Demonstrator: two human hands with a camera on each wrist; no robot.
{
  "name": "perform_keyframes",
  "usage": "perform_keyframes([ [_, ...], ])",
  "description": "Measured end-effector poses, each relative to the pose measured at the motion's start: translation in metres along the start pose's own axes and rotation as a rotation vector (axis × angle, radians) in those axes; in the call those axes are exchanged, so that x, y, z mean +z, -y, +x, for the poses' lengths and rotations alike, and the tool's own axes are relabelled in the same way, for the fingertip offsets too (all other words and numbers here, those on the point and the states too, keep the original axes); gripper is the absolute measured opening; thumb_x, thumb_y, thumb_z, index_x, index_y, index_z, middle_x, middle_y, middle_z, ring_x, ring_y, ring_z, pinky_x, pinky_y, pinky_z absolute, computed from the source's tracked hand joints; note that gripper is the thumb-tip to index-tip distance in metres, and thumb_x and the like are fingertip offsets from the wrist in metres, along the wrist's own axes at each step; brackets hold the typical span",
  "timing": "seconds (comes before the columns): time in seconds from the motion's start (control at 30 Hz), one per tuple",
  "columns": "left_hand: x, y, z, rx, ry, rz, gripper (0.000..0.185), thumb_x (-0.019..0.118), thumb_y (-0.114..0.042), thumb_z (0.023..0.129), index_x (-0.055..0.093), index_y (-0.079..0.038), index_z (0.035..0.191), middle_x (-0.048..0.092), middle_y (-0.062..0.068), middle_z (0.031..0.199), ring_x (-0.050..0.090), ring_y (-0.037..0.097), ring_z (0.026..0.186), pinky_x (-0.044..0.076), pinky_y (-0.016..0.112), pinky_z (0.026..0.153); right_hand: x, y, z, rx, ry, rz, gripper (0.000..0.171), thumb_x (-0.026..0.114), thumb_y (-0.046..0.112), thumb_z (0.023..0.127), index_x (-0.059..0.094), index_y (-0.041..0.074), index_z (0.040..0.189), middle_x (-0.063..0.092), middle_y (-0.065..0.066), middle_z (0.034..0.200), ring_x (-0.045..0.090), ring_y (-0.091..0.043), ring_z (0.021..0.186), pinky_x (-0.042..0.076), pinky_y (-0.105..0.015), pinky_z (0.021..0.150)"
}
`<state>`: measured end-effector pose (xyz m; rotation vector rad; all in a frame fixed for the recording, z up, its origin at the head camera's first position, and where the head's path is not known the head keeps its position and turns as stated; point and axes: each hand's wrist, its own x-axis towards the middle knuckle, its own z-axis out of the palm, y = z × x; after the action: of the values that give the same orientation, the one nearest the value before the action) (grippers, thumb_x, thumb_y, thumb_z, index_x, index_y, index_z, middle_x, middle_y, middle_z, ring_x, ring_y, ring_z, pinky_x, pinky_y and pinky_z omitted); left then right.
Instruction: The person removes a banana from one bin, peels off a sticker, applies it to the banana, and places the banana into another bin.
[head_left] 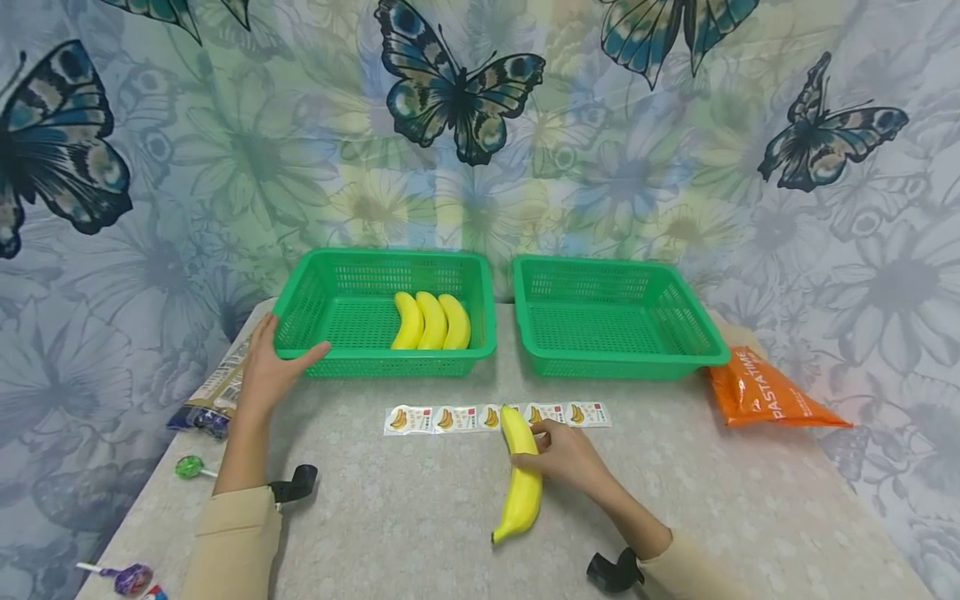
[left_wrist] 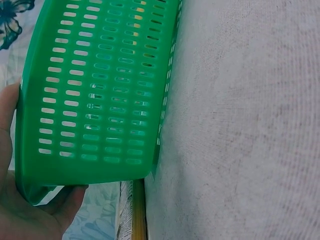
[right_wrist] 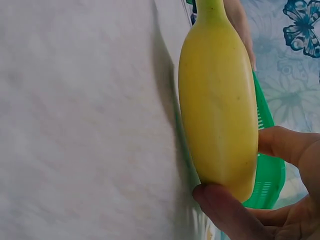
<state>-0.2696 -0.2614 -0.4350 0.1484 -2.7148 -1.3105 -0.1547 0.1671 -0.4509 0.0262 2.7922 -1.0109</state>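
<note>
In the head view my right hand (head_left: 572,454) pinches a yellow banana (head_left: 519,492) between thumb and fingers, stem end toward me. The right wrist view shows the banana (right_wrist: 217,100) close over the table, fingertips around its far end. Behind it lies a strip of banana-picture stickers (head_left: 453,419), partly covered by the banana and hand. My left hand (head_left: 272,367) grips the near left corner of the left green basket (head_left: 405,355). In the left wrist view, thumb and fingers sit around the corner of the basket's rim (left_wrist: 26,150). Several bananas (head_left: 431,323) lie inside that basket, toward its right.
Another green basket (head_left: 622,367) stands at the right, holding nothing visible. An orange pasta bag (head_left: 768,392) lies beside it. At the left are a dark and gold package (head_left: 217,392), a green lollipop (head_left: 190,467) and a purple lollipop (head_left: 132,580). A butterfly-print cloth (head_left: 300,167) hangs behind.
</note>
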Motion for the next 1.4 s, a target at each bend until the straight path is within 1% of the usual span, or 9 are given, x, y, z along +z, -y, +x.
perform_keyframes([
  [0.17,-0.001,0.0,-0.002,-0.007,-0.003,0.001,0.109,0.066,-0.06,0.084,-0.002,-0.016,0.158,-0.009,0.01,0.165,0.001,0.05,0.148,0.017,0.078,0.106,0.001,-0.004,-0.009,0.007,-0.001,0.016,0.06,0.083,0.044,0.069,0.069,0.004,0.112,0.069,-0.002,0.084,0.059,-0.012,0.072,0.047,-0.026,0.059],
  [0.43,-0.003,0.001,-0.003,0.001,-0.006,0.0,0.109,0.065,-0.059,0.085,-0.002,-0.016,0.158,-0.009,0.01,0.165,0.001,0.05,0.148,0.016,0.078,0.106,0.003,-0.002,-0.016,-0.003,0.007,-0.031,0.061,0.082,0.045,0.069,0.069,0.003,0.112,0.065,0.0,0.079,0.055,-0.012,0.067,0.044,-0.025,0.055],
  [0.67,-0.001,0.0,-0.001,0.004,-0.015,0.001,0.109,0.066,-0.059,0.084,-0.001,-0.015,0.158,-0.009,0.009,0.165,0.001,0.05,0.148,0.017,0.078,0.106,0.001,-0.001,-0.017,0.007,0.016,-0.048,0.059,0.082,0.044,0.07,0.069,0.003,0.111,0.062,0.002,0.075,0.052,-0.012,0.063,0.042,-0.024,0.053],
  [0.83,0.0,0.001,0.0,0.014,-0.012,0.0,0.109,0.066,-0.058,0.085,-0.001,-0.016,0.158,-0.009,0.009,0.165,0.002,0.05,0.148,0.017,0.078,0.107,-0.001,-0.002,-0.017,0.012,0.046,-0.067,0.058,0.082,0.046,0.071,0.069,0.003,0.108,0.06,0.002,0.076,0.051,-0.013,0.063,0.041,-0.024,0.053],
  [1.0,0.0,0.002,-0.002,0.002,-0.011,0.0,0.109,0.066,-0.059,0.084,-0.002,-0.016,0.158,-0.009,0.01,0.165,0.002,0.05,0.148,0.017,0.078,0.106,-0.002,-0.002,-0.017,0.003,0.064,-0.06,0.056,0.079,0.047,0.074,0.07,0.003,0.108,0.061,0.001,0.078,0.051,-0.013,0.066,0.041,-0.024,0.054],
  [1.13,0.0,0.002,-0.002,0.003,-0.016,0.001,0.108,0.066,-0.058,0.085,-0.002,-0.016,0.158,-0.008,0.012,0.165,0.002,0.05,0.148,0.017,0.078,0.106,-0.001,-0.003,-0.016,-0.005,0.057,-0.058,0.054,0.079,0.046,0.074,0.07,0.003,0.106,0.06,0.001,0.078,0.051,-0.013,0.067,0.04,-0.023,0.054],
  [1.27,0.001,0.003,-0.001,0.021,-0.017,-0.01,0.107,0.065,-0.057,0.086,-0.002,-0.016,0.158,-0.007,0.013,0.165,0.003,0.05,0.148,0.017,0.078,0.106,-0.001,-0.004,-0.014,0.0,0.047,-0.06,0.053,0.079,0.045,0.075,0.07,0.003,0.106,0.059,0.001,0.076,0.05,-0.013,0.065,0.04,-0.023,0.053],
  [1.4,0.001,0.002,-0.005,0.014,-0.018,-0.03,0.105,0.064,-0.057,0.087,-0.003,-0.018,0.158,-0.007,0.014,0.165,0.003,0.051,0.147,0.017,0.078,0.107,0.0,-0.004,-0.015,0.009,0.048,-0.059,0.054,0.079,0.046,0.075,0.07,0.003,0.106,0.059,0.001,0.075,0.05,-0.013,0.064,0.04,-0.024,0.053],
])
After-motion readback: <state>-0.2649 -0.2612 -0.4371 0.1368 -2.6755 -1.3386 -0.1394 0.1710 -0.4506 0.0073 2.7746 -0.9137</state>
